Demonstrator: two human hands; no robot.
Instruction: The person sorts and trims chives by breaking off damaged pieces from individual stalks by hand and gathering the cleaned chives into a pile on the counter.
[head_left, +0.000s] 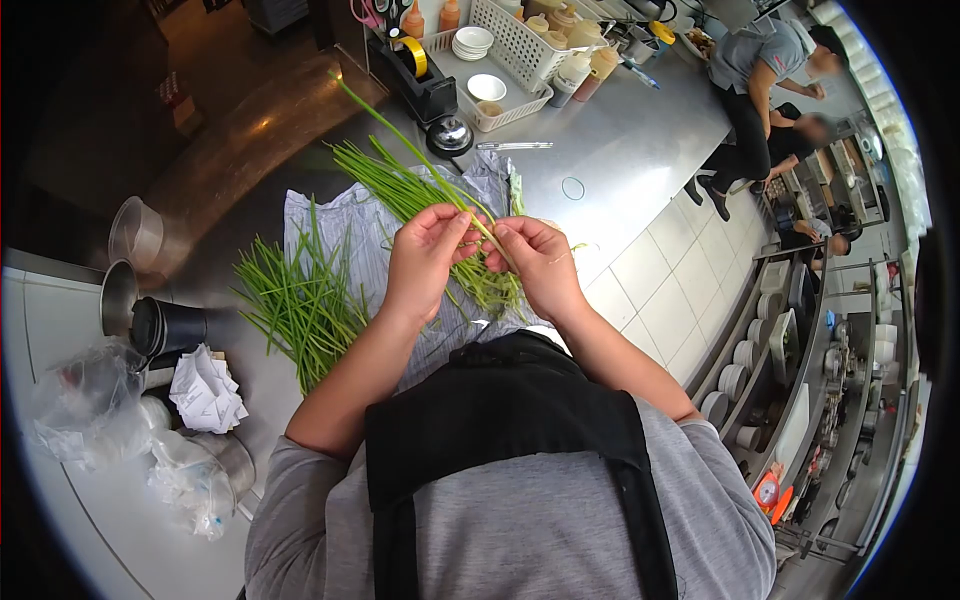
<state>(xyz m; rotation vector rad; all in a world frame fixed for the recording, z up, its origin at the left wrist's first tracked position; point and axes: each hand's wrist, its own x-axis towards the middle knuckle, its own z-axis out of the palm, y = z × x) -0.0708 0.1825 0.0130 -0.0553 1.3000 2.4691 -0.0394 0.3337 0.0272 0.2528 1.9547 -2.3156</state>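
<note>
Both my hands meet above the counter, closed on one long green stalk (405, 147) that looks like a chive. My left hand (436, 250) pinches it between thumb and fingers. My right hand (541, 265) grips its pale lower end, and a thin strip clings to the skin near the thumb. The stalk's far tip points up and left. Beneath the hands, a pile of similar green stalks (385, 180) lies on a crumpled grey-white sheet (318, 222). A second pile of cut green stalks (305, 315) rests to the left, partly on the sheet.
A call bell (450, 136), a tape dispenser (420, 85) and a white basket (520, 58) with bottles stand beyond the stalks. A pen (515, 146) and a rubber band (573, 188) lie on the steel counter (630, 130). Plastic bags (90, 405) sit left; people (765, 90) are at far right.
</note>
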